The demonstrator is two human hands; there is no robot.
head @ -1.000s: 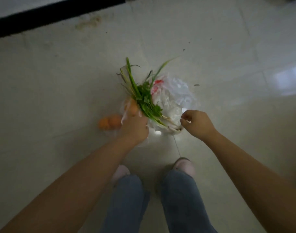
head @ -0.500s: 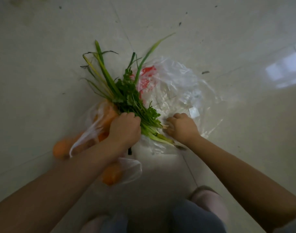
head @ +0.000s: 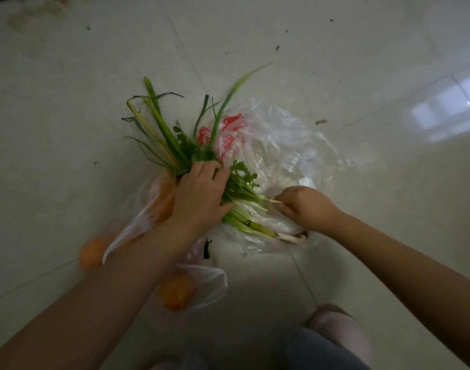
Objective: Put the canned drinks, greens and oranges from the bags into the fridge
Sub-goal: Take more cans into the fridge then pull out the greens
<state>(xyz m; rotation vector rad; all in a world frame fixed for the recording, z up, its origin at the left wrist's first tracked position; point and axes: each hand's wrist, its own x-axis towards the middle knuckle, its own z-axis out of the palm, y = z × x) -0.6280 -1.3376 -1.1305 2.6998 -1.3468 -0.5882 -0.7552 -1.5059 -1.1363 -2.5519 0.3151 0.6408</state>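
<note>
**On the floor: greens half out of the bag, oranges loose in thin film**

Nearest the person's feet, one orange (head: 175, 292) sits in a slack fold of the thin clear orange bag (head: 137, 225). A second orange (head: 91, 252) lies just beside the bag's edge, and more orange shapes show through the film under the left wrist. Round, firm and smooth, so they will likely roll; I'd lift them by the bag, supported from below, since the film looks flimsy.

Mid-scene, the left hand (head: 199, 198) lies over the middle of the greens (head: 228, 188), fingers loosely bent across the stems; a full wrap-around grip isn't visible. The right hand (head: 306, 206) is curled, fingertips pinching at the pale stem ends and the plastic there; which of the two it holds, I can't tell.

The greens are a light, floppy bundle: stiffer whitish stalks at the base, soft leafy middle, long thin blades fanning away. Grip the stalk end; leaves bruise and blades snap.

Farther out, the crinkled clear bag (head: 282, 145) with red print lies spread under the bundle on glossy pale floor tiles (head: 388, 209). No cans or fridge in view.
</note>
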